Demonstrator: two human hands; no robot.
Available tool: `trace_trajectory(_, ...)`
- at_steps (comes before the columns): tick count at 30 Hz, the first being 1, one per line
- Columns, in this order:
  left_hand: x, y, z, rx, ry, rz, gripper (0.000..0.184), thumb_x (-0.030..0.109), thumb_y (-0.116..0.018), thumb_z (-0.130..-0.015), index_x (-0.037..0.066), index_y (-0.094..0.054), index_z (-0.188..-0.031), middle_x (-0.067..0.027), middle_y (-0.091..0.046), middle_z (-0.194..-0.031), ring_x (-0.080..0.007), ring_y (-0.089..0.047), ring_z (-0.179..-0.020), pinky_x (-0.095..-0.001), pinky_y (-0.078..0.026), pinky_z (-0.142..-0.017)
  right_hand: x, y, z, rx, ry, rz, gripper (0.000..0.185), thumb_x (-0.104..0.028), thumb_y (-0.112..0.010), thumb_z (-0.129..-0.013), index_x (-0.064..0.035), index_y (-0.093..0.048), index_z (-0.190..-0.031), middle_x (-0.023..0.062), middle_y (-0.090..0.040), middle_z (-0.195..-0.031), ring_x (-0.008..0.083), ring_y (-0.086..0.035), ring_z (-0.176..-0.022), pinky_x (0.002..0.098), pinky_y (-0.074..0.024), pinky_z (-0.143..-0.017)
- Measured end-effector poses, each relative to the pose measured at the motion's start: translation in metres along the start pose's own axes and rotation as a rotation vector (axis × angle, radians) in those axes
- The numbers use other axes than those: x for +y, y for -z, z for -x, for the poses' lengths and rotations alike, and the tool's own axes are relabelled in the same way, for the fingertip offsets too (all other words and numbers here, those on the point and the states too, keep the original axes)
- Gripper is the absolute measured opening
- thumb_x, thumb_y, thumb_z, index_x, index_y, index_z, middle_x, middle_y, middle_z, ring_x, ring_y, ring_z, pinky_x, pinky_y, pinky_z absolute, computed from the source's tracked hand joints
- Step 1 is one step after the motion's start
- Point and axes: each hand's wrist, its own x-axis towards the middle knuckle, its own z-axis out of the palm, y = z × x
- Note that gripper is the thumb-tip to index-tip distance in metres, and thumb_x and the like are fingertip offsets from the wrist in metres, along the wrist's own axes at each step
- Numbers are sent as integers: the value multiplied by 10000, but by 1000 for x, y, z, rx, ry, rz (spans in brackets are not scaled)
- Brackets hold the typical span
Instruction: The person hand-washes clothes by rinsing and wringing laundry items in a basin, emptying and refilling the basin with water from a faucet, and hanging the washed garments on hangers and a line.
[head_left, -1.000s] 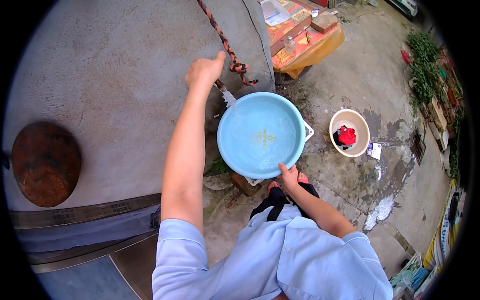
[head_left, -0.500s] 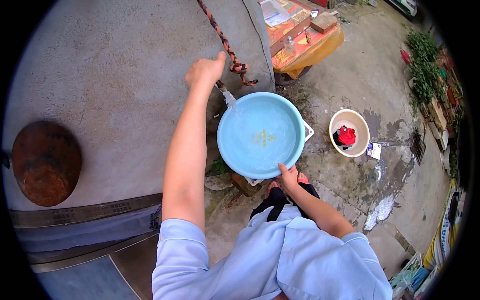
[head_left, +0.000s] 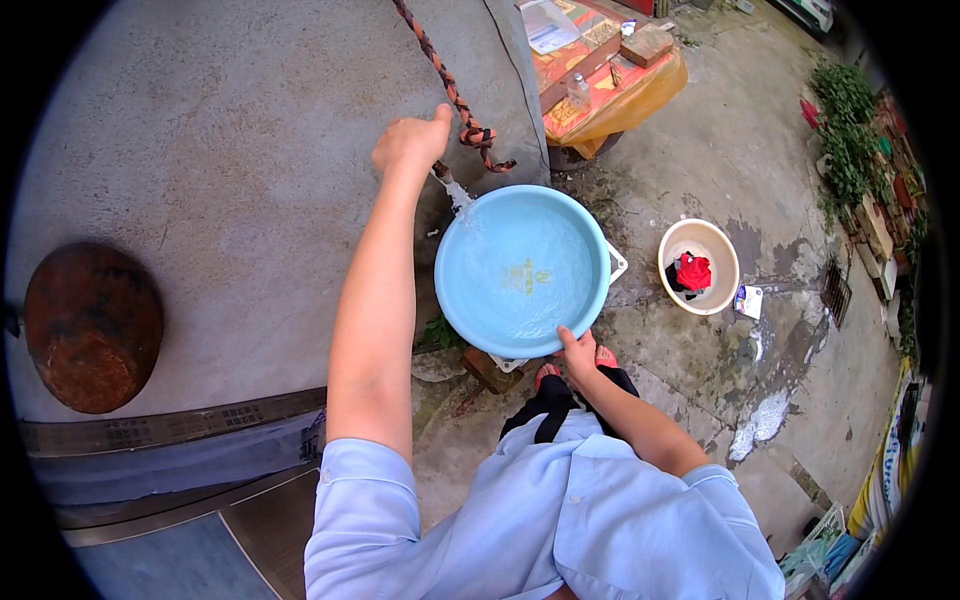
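Observation:
A light blue basin (head_left: 525,270) with clear water in it sits on a white stand (head_left: 617,263), whose corners show past its rim. Water (head_left: 459,193) runs from a dark tap spout (head_left: 440,170) over the basin's upper left edge. My left hand (head_left: 410,141) is closed at the tap, thumb pointing up and right; the tap's handle is hidden under it. At the basin's near edge, my right hand (head_left: 574,350) grips the rim, thumb on top and fingers below. A braided rope (head_left: 455,90) hangs just right of my left hand.
On the wet ground to the right stands a cream basin (head_left: 714,240) with red and dark cloth (head_left: 692,271), beside a small white packet (head_left: 749,301). A covered table (head_left: 590,110) is at the top. Far left is a rusty round object (head_left: 93,328).
The water's surface ripples differently in the blue basin. Both hands and the basin stay practically where they were.

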Motion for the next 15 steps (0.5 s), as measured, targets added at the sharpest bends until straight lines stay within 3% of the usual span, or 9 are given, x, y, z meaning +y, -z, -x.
trace_trajectory(15,3,1,7,27,-15,-12,753,624,-344,-823,-15,-617,-1112,-200,-583,-1180,-324,-535,-1142,-412,-421,-919,-3,-1,1,11,15,13,319,-184,-607,-844,-43,-505,-1111,74,-628,-969,159,-629,-775,280,-534,-578)
